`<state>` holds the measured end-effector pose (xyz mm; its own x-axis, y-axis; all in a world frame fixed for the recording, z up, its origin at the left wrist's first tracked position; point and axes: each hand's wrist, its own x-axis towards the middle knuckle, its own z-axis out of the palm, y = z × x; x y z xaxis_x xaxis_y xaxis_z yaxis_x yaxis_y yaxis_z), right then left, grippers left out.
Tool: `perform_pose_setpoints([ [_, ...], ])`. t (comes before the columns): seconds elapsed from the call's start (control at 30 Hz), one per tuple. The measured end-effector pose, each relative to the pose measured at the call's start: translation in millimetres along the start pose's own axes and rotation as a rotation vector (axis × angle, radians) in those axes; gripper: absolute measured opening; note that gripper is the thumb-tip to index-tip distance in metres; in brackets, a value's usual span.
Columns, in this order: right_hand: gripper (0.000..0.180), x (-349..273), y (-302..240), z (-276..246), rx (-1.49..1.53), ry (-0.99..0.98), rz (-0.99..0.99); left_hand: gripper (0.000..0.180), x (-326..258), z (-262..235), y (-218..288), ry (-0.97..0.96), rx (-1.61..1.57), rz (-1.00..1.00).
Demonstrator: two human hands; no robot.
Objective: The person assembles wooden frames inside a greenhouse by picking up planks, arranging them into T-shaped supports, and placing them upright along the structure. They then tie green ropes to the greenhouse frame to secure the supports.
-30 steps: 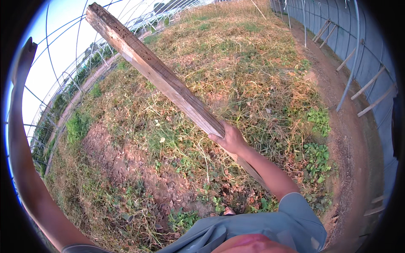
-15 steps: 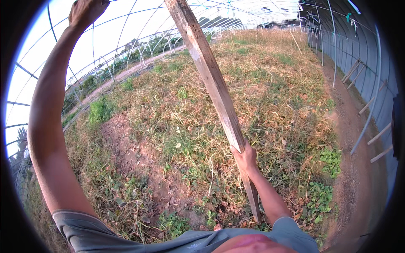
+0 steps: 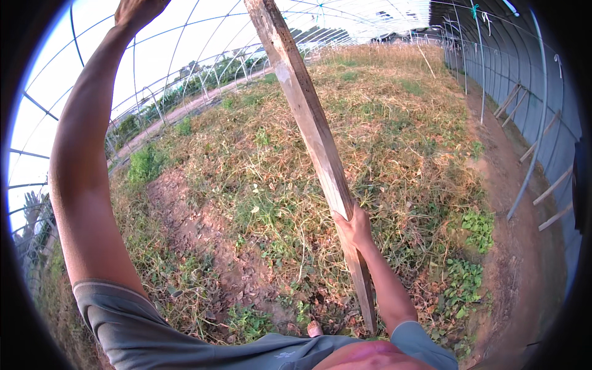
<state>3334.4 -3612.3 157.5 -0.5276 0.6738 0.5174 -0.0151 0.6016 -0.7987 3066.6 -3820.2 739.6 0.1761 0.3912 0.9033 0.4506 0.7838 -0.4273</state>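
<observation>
Two bare arms in view & one big piece in play: a long wooden post point(image 3: 311, 123), squarish & weathered, running thru mid-view at a steep lean, upper part tipped L, top end cut off by the view's upper edge. R hand point(image 3: 356, 228) has it on the lower half, thumb across the near side, palm closed round the wood, other fingers mostly hidden. Below that hand the post narrows, its bottom end down near the R sleeve point(image 3: 416, 342); can't tell if it's touching ground. Over to the L hand point(image 3: 142, 9): way up top L, partly cut off, apart from the visible post; can't tell if its fingers are spread or curled. Down low, a bare foot point(image 3: 314, 328) peeks out just past the shirt point(image 3: 246, 351), a bit L of the post's bottom end. Ground ahead: dry tangled vines point(image 3: 382, 142) w/ green bits mixed in, a bare soil strip point(image 3: 185, 209) on the L w/ a bushy green clump point(image 3: 147, 163) by its far end. Far R: leafy plants point(image 3: 478, 231) beside a dirt path point(image 3: 512, 246), then a curved pole point(image 3: 545, 80) & grey-blue sheeting point(image 3: 512, 68), w/ wooden props point(image 3: 555, 185) slanting against it.
</observation>
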Motion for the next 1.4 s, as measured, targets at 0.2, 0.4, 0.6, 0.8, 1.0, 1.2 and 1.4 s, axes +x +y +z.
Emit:
perform_pose_setpoints([
  [0.2,0.054,-3,10,-2,0.271,-0.130,-0.046,0.015,-3,38,-35,0.077,0.007,0.352],
  [0.4,0.054,1,17,48,-0.129,0.137,-0.004,0.009,-51,102,-41,0.033,0.000,0.167],
  [0.6,0.046,20,-13,39,-0.016,0.127,-0.162,0.024,-31,93,-53,0.174,-0.064,0.266],
  [0.8,0.060,8,-38,-24,-0.034,-0.034,-0.011,0.043,5,96,-74,0.240,0.028,0.347],
  [1.0,0.064,-30,-20,-24,-0.017,0.015,-0.026,0.042,-10,91,-62,0.175,0.016,0.325],
  [1.2,0.080,-22,21,19,-0.061,-0.128,0.073,0.020,-78,69,-26,0.203,-0.123,0.550],
  [1.4,0.069,-31,27,68,-0.129,-0.059,0.033,0.014,-146,73,-10,-0.035,-0.153,0.311],
])
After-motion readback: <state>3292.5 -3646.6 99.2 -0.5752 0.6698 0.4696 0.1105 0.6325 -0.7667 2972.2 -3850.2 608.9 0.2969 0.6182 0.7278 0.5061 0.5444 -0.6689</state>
